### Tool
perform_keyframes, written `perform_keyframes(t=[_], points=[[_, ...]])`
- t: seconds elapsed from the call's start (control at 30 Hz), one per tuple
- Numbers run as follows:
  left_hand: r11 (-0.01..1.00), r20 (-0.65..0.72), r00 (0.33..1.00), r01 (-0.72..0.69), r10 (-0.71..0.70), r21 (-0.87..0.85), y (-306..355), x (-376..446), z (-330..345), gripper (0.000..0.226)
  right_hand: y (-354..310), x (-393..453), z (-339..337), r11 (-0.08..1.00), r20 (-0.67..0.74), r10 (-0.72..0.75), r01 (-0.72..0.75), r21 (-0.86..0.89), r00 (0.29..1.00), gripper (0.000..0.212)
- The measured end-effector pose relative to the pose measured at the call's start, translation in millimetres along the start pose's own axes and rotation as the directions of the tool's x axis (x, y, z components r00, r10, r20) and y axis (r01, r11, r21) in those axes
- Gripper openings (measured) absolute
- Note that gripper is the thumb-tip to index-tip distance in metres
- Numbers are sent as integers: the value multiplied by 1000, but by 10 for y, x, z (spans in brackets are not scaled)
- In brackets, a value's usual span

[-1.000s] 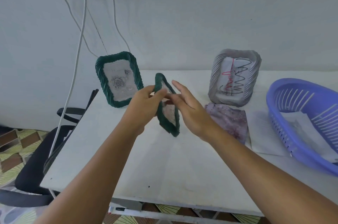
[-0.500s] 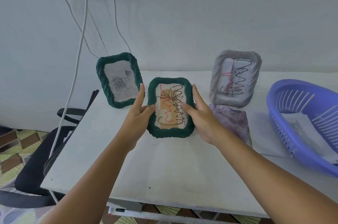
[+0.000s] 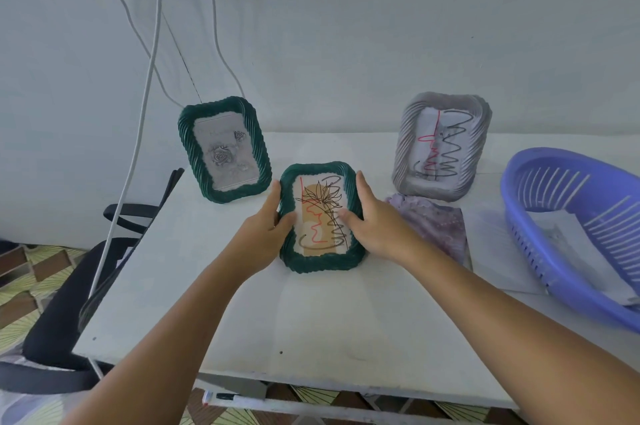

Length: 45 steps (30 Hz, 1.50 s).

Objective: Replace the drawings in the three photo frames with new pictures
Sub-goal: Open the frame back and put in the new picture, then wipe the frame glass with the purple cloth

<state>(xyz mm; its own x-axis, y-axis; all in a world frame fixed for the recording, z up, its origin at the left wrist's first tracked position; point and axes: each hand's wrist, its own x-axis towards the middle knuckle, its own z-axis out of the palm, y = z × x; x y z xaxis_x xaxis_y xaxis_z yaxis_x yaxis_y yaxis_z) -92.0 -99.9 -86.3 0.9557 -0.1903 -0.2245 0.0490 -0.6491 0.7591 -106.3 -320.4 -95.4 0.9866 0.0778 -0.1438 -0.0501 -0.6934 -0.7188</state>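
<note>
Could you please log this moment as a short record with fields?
held frame: green frame with scribbled flower picture, between both hands
left hand: grips its left edge
right hand: grips its right edge
back left: green frame with rose picture, upright
back right: grey frame, scribbled drawing
far right: purple basket

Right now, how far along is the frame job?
Done, it seems: the left green frame stands holding a grey rose picture. In hand: both hands, left hand and right hand, hold the middle green frame, whose glass still shows scribbles. Left: the grey frame still holds a scribble drawing.
</note>
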Motion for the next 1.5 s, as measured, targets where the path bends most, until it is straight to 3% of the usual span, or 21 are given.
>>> perform_keyframes(t=[0.1,0.17,0.47,0.73,0.87,1.0,1.13,1.27,1.33,1.5], points=[[981,-25,1000,2,2,195,-27,23,12,64,41,65,38,929,-53,-22,0,-369,998,79],[947,-30,1000,4,5,321,-51,50,16,62,60,89,67,858,-47,-6,-19,-514,999,75],[837,-3,1000,-20,26,547,-111,66,88,60,105,80,169,747,-42,-32,-4,-664,999,71],[871,-50,997,-22,54,491,-201,54,122,63,160,-3,192,737,-82,-70,-3,-675,994,69],[892,-34,998,-34,55,451,-245,105,99,62,194,-90,75,754,-245,-203,-8,-656,948,53],[876,-50,996,-40,73,481,-264,107,133,61,349,-223,-102,786,-341,-144,-102,-610,929,35],[866,-59,995,-40,80,498,-267,112,155,62,475,-334,-179,814,-340,-39,-167,-557,940,34],[864,-64,994,-44,87,501,-285,104,166,63,429,-354,-200,777,-320,-126,-107,-620,939,14],[875,-85,993,-36,88,483,-297,89,179,64,409,-339,-207,734,-298,-119,-118,-668,947,15],[821,-190,951,-101,246,562,-401,61,160,75,386,-209,-140,892,-378,-87,-97,-442,922,12]])
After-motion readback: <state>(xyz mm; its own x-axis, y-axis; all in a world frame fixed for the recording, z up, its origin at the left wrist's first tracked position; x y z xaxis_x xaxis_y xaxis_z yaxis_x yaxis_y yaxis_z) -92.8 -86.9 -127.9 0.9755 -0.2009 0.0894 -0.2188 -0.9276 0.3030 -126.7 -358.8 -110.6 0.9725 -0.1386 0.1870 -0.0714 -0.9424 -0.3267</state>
